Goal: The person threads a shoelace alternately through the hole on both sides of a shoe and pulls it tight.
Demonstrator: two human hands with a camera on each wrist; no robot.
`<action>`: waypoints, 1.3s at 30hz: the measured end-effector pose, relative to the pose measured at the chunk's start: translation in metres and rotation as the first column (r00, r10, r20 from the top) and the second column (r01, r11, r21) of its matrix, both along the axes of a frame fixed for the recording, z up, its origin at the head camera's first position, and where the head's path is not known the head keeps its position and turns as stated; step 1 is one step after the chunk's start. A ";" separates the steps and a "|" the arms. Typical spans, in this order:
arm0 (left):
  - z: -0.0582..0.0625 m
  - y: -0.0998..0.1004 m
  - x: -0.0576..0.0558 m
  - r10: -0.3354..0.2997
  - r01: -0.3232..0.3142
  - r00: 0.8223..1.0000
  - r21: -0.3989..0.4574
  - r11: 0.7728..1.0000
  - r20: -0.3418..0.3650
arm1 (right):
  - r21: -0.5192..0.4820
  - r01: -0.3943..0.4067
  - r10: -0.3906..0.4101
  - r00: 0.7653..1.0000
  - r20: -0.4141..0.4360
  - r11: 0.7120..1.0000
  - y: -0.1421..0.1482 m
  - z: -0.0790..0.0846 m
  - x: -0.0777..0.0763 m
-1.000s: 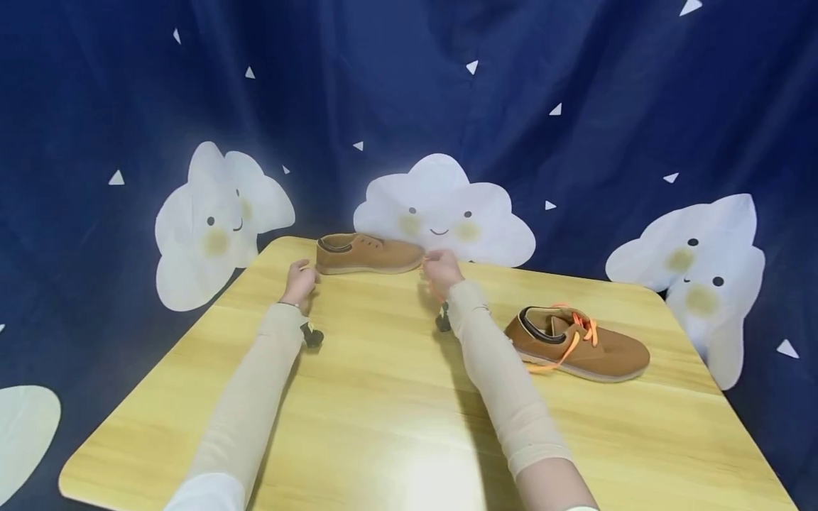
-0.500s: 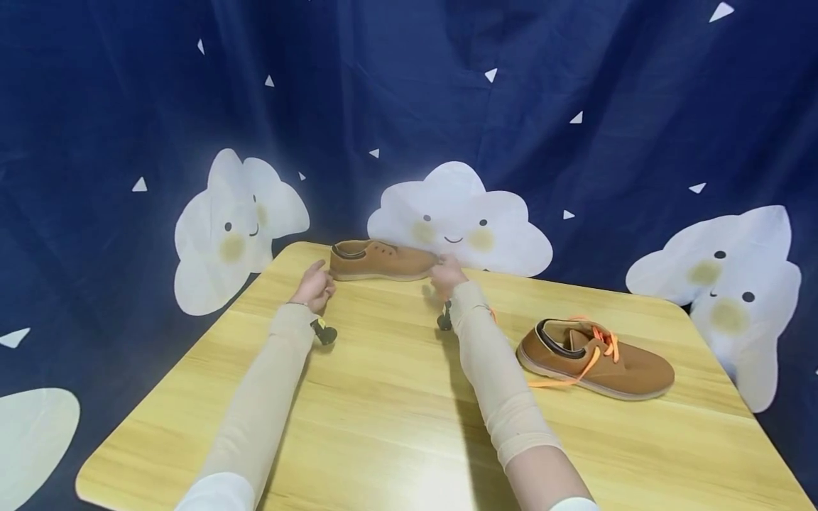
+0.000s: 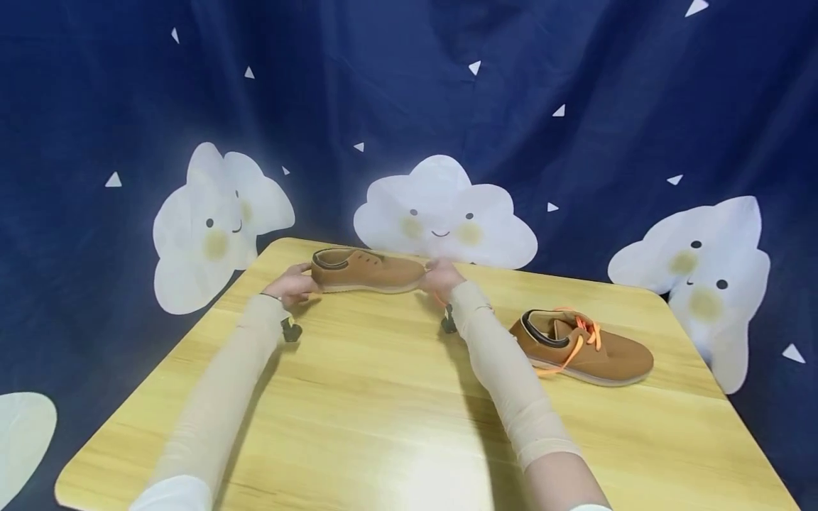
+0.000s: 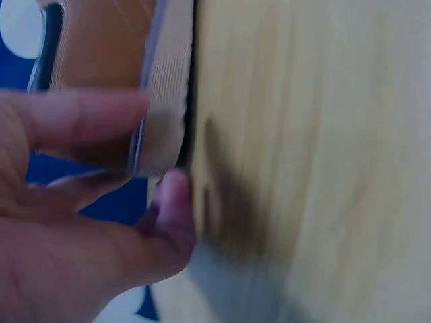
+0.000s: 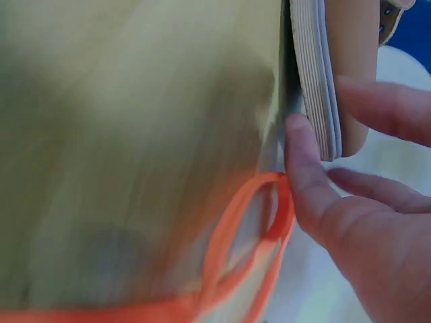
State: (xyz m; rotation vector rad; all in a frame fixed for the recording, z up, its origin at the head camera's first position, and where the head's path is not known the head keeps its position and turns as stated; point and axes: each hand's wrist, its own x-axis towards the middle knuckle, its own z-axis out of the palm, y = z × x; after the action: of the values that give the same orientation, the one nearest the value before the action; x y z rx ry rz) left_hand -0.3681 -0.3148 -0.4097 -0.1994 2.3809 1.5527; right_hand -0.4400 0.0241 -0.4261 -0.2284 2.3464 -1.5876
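Note:
A brown shoe [image 3: 371, 272] with no lace in its visible eyelets lies lengthwise between my hands near the table's far edge, toe to the right. My left hand [image 3: 294, 284] grips its heel; in the left wrist view the thumb is at the sole [image 4: 165, 111] and a finger lies along the side. My right hand [image 3: 442, 278] pinches the toe, thumb against the sole edge [image 5: 315, 81]. Beside the right thumb runs a looped orange shoelace [image 5: 222, 262]; whether the hand holds it, I cannot tell. Whether the sole is off the table is unclear.
A second brown shoe [image 3: 613, 357] with orange laces stands at the right of the wooden table [image 3: 371, 397], beside my right forearm. Behind the table hangs a dark blue curtain [image 3: 396, 78] with white clouds.
My left hand has closed on the heel. The shoe has come a little nearer to me, my right hand staying at its toe. The head view has shifted slightly.

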 end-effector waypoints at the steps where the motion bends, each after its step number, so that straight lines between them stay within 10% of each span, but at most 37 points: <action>1: -0.002 -0.003 0.002 -0.053 0.053 0.999 -0.060 0.997 0.004 | 0.054 -0.021 0.022 1.000 -0.012 0.998 0.002 0.002 0.004; 8: -0.004 -0.020 0.022 -0.325 0.319 0.946 -0.233 0.919 0.013 | 0.345 -0.162 0.201 0.976 -0.079 0.924 0.015 0.020 0.042; 15: -0.006 -0.015 0.047 -0.458 0.430 0.888 -0.272 0.861 -0.046 | 0.496 -0.237 0.370 0.909 -0.190 0.836 0.037 0.029 0.081; 18: -0.007 -0.005 0.055 -0.501 0.444 0.861 -0.357 0.822 -0.084 | 0.459 -0.281 0.404 0.893 -0.197 0.843 0.053 0.026 0.099; 25: -0.009 0.033 0.070 -0.718 0.610 0.666 -0.408 0.679 -0.201 | 0.398 -0.269 0.370 0.907 -0.203 0.877 0.099 0.017 0.146; 27: -0.007 0.046 0.073 -0.744 0.631 0.637 -0.418 0.653 -0.202 | 0.393 -0.250 0.345 0.919 -0.190 0.885 0.113 0.016 0.157; 39: -0.008 0.098 0.088 -0.790 0.671 0.601 -0.461 0.581 -0.121 | 0.408 -0.161 0.240 0.959 -0.152 0.899 0.162 0.004 0.202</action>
State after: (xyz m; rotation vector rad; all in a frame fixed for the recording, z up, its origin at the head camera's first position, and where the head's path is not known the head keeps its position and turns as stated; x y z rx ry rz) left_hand -0.2798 -0.2166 -0.4175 0.9542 2.4395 0.7417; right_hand -0.2380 0.1866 -0.4225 -0.5407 2.6300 -1.0093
